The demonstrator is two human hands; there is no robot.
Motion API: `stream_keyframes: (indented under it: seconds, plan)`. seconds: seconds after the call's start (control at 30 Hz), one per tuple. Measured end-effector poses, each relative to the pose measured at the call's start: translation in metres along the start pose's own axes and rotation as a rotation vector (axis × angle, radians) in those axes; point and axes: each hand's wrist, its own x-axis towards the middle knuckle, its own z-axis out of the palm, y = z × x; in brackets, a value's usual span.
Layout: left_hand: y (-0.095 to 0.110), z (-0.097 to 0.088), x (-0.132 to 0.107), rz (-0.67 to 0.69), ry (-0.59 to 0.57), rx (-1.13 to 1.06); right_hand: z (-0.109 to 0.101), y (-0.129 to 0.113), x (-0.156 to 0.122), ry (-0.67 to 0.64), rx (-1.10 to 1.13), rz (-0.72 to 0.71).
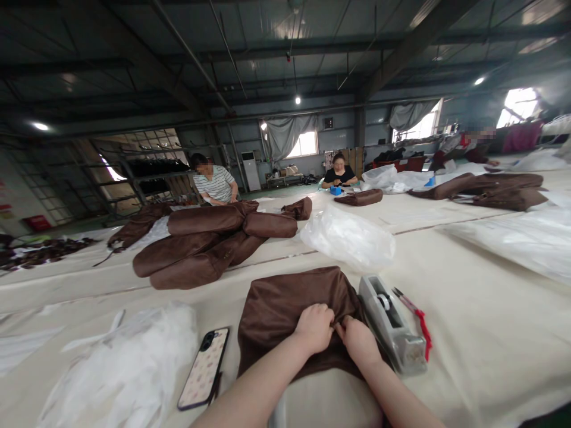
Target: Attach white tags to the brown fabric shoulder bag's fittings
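A dark brown leather-like bag (289, 297) lies on the cloth-covered table right in front of me. My left hand (316, 326) rests on it with its fingers curled down, pinching at the bag's upper surface. Close beside it, my right hand (357, 340) is also closed, its fingertips meeting the same spot. What exactly the fingertips grip is too small to make out; it appears to be part of the brown bag. Just right of the bag stands a grey tape dispenser (392, 327), its near end close to my right forearm.
Red-handled snips (422, 327) lie right of the dispenser. A phone (205, 365) and a heap of clear plastic bags (134, 362) are at left. Stuffed brown bags (191, 258) are piled beyond, beside another clear plastic bag (348, 235). Other people sit or stand at the far side.
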Motion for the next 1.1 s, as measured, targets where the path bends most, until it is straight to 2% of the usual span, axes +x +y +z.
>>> stream_keyframes:
  seconds: [0.2,0.37,0.5,0.57,0.67,0.77,0.87,0.97,1.1]
  plan:
    - [0.002,0.012,0.002,-0.082,0.026,-0.002,-0.001,-0.002,-0.012,0.029,0.041,-0.050]
    - [0.005,0.030,0.007,-0.106,0.074,0.083,0.002,-0.004,-0.019,0.050,0.063,-0.090]
    - [0.003,0.042,0.022,-0.272,0.164,0.140,0.006,-0.003,-0.020,0.069,0.061,-0.129]
    - [0.004,0.042,0.029,-0.327,0.176,0.128,0.006,-0.003,-0.020,0.089,0.047,-0.141]
    - [0.009,0.034,0.029,-0.319,0.121,0.070,0.003,-0.004,-0.022,0.116,0.025,-0.160]
    - [0.010,0.014,0.006,-0.207,0.093,-0.040,-0.002,-0.005,-0.024,0.125,0.016,-0.174]
    - [-0.005,-0.009,-0.036,-0.099,0.161,-0.099,-0.005,-0.004,-0.026,0.105,0.013,-0.169]
    - [-0.038,-0.016,-0.084,-0.184,0.215,-0.016,-0.005,-0.001,-0.026,0.083,0.015,-0.162]
    - [-0.080,0.002,-0.130,-0.342,0.161,-0.019,-0.002,0.001,-0.025,0.080,0.038,-0.173]
